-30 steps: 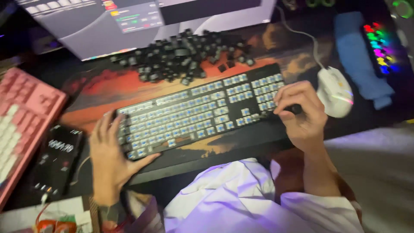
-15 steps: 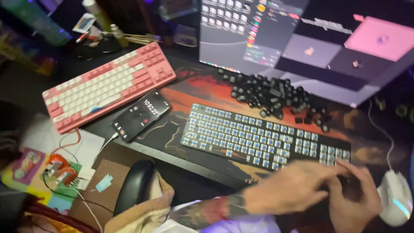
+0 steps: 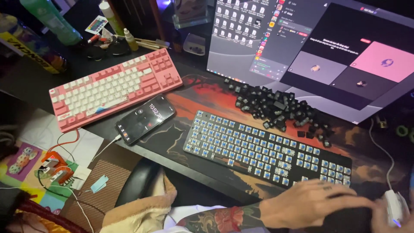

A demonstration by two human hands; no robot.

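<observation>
A wide bench is seen from above, with a big screen leaning at the back. A long black keyboard with its caps taken off is laid on a red and black mat in the middle. Its blue switches are bare. Its long side runs from the upper left down to the lower right.

The left hand is stretched across the low right corner of the black keyboard, flat and half open, with the fingers laid out long. Nothing is gripped by it. Only a bit of the right hand is seen at the picture's edge, next to a white mouse. It cannot be told if that hand is open or closed.

A pile of black keycaps is heaped between the black keyboard and the screen. A pink keyboard is set to the left, slanting the other way. A phone with a lit face is laid between the two keyboards, and a white cable is plugged into it. Bottles are stood far at the back left.
</observation>
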